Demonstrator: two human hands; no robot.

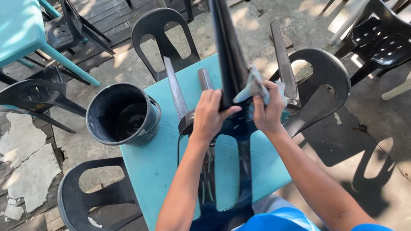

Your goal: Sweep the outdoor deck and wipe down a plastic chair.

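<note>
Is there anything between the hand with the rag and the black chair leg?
Only the cloth itself. The right hand presses it against the upturned chair's black leg. The left hand grips that leg directly, with nothing between.

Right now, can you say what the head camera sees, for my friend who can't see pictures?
Two bare hands work on an upturned black plastic chair lying on a small turquoise table: the left hand grips one chair leg while the right hand presses a pale crumpled cloth against it. A black bucket stands on the table's corner.
</note>
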